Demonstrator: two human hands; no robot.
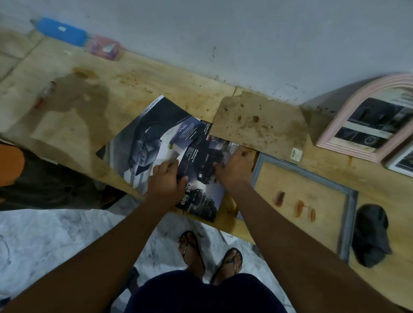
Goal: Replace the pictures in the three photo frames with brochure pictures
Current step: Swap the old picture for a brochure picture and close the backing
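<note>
A car brochure [144, 138] lies open on the wooden table [104, 84], its pages overlapping. My left hand [167, 178] grips the edge of a dark brochure page [202, 199]. My right hand [235, 166] presses down on the same page near its far end. A brown backing board [259, 125] lies just beyond my right hand. A grey rectangular frame [348, 207] lies flat to the right, with bare wood showing inside it. A pink arched frame [350, 123] holding a dark brochure picture leans on the wall. A white frame [408, 159] sits at the right edge.
A dark cloth [369, 234] lies right of the grey frame. A blue case [61, 30] and a pink box [104, 47] sit far left by the wall. A person in an orange top [2, 155] is at the left edge. My sandalled feet stand on marble floor [41, 238].
</note>
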